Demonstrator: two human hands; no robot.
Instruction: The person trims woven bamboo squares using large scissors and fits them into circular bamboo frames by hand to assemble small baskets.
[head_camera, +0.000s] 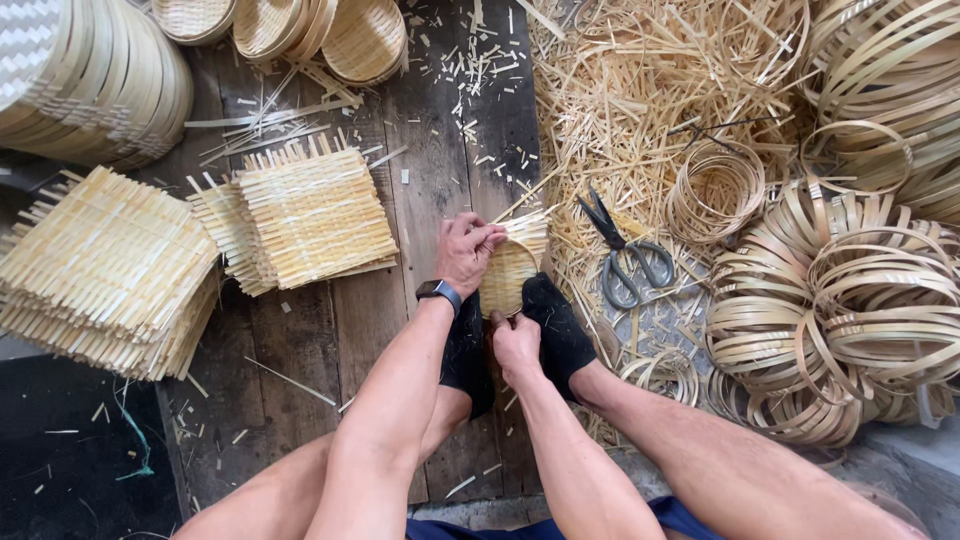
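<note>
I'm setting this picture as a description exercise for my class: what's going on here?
A person sits on a wooden floor, working a small woven bamboo mat inside a hoop. The left hand presses on its upper edge, the right hand holds its lower edge, and both black-socked feet brace it. Scissors lie just to the right among bamboo offcuts. Stacks of flat woven squares lie to the left, coiled bamboo rings to the right, and finished baskets at the top.

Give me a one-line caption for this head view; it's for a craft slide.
Both hands, left and right, press a small round woven bamboo basket between black-socked feet.
</note>
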